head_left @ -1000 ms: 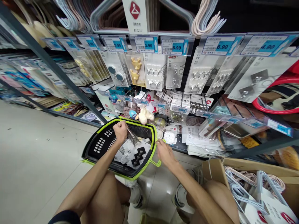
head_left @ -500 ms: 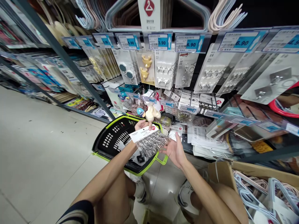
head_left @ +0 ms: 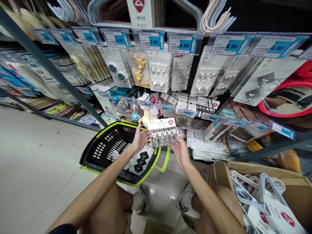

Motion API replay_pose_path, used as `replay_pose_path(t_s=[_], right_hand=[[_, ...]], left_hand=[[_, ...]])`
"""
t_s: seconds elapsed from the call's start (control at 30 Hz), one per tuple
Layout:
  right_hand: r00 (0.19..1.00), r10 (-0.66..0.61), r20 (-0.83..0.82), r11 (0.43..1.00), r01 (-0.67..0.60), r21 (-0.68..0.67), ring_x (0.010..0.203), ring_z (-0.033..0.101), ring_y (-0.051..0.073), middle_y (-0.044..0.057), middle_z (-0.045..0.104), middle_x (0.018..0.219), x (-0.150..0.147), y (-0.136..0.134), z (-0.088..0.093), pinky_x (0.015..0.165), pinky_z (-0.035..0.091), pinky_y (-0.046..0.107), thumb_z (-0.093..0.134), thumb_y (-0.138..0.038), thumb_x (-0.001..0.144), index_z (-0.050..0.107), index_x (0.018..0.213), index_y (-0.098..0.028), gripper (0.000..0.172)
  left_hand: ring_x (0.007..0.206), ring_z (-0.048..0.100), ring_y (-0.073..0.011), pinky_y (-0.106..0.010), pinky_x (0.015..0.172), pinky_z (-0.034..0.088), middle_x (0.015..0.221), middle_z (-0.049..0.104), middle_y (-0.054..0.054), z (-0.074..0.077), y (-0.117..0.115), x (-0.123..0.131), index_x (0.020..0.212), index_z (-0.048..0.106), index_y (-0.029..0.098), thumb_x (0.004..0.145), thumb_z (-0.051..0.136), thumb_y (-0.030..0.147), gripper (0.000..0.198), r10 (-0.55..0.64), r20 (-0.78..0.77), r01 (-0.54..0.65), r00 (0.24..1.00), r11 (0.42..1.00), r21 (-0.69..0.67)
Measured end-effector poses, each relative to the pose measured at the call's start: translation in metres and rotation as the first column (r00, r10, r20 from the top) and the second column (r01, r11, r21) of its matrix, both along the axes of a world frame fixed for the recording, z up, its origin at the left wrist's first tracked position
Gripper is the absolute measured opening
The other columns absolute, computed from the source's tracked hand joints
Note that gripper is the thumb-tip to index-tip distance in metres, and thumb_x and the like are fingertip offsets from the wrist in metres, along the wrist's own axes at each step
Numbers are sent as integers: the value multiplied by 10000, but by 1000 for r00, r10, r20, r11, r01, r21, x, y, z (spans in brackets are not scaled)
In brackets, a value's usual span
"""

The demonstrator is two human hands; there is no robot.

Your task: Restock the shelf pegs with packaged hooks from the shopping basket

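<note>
A pack of metal clips (head_left: 162, 136), with a white header card bearing a red logo, is held up in front of the lower shelf. My right hand (head_left: 180, 151) grips the pack's lower right corner between thumb and fingers. Beside its left edge, my left hand (head_left: 140, 139) has its thumb raised apart from the fingers, whose tips come up to the pack. Below my left forearm stands a black basket with a green rim (head_left: 85, 156). Inside the basket lies a white card with black square pieces (head_left: 141, 162), along with other flat packs.
Hook packs (head_left: 159, 73) hang from rods under a row of price tags (head_left: 181, 44). At the right, a cardboard box (head_left: 219, 175) holds hangers (head_left: 251, 191). A red ring-shaped item (head_left: 282, 113) juts out at the far right. Tiled floor (head_left: 29, 162) stretches to the left.
The pack has turned upright with its face toward me. My left hand has moved from the card's top to its left edge, and my right hand has closed on the right corner. The view has shifted right.
</note>
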State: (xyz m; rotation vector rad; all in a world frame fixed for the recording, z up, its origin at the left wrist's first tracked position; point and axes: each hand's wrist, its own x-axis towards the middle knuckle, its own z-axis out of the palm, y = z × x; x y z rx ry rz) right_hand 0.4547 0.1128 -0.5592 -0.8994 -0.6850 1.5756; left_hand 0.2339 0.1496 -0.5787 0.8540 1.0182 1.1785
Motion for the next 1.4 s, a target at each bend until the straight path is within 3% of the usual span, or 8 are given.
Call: replay_pose_path(t_s=[0.2,0.33,0.43,0.77,0.93,1.1,1.27,1.4], right_hand=[[997,-39,72,999,39,5,1011,677,213,35,701,1148,5,9,-15,926,570,401,716,-448,790,601,1209,-261,472],[915,-65,398,998,50,47,1201,621,270,97,666,1338,7,16,-28,1029,508,418,717,-544,802,625,1330,-213,630],[865,-65,497,997,40,62,1204,619,289,105,662,1358,8,20,-35,1026,501,433,691,-588,815,620,1366,-201,677],[846,-79,528,988,-4,154,1138,644,269,75,722,1251,5,16,-36,1000,485,387,668,-554,841,679,1278,-216,553],[787,-44,615,995,-19,96,1088,654,267,59,747,1164,8,19,-37,1016,454,386,651,-496,837,714,1165,-206,442],[835,-122,536,990,67,122,1101,647,244,84,721,1208,13,32,-42,974,481,363,667,-526,818,647,1250,-188,549],[888,-135,440,990,99,104,965,666,232,70,743,1040,23,42,-46,889,501,357,729,-534,735,665,1068,-185,487],[902,-179,392,983,183,28,865,644,202,17,724,888,47,47,-37,823,480,316,754,-480,652,652,924,-201,402]], left_hand=[[637,601,-146,-264,525,520,841,697,-51,-2,-8,20,900,663,145,769,763,550,437,-9,-65,13,998,998,65],[574,553,-117,-247,487,490,765,665,-14,-2,-9,21,849,676,147,780,765,485,356,74,-149,-55,986,990,129],[557,530,-109,-248,492,483,745,645,-1,-1,-9,17,822,680,156,793,746,497,349,90,-217,-52,972,984,173],[734,624,-161,-245,597,475,882,732,-48,-5,-10,11,945,739,158,798,740,525,395,123,-268,-62,956,973,224],[748,635,-178,-259,628,469,843,737,-43,1,-11,12,947,761,158,792,745,542,414,100,-311,-29,945,974,226],[818,663,-201,-280,721,491,914,757,-58,-2,-15,15,1004,768,161,826,729,518,401,18,-324,57,946,973,222],[807,670,-201,-284,708,506,896,754,-55,-18,-16,23,966,754,157,837,728,499,366,2,-363,83,932,972,219],[968,710,-256,-342,862,546,1018,779,-92,-22,-15,39,1092,745,168,790,791,457,421,-21,-366,99,930,976,195]])
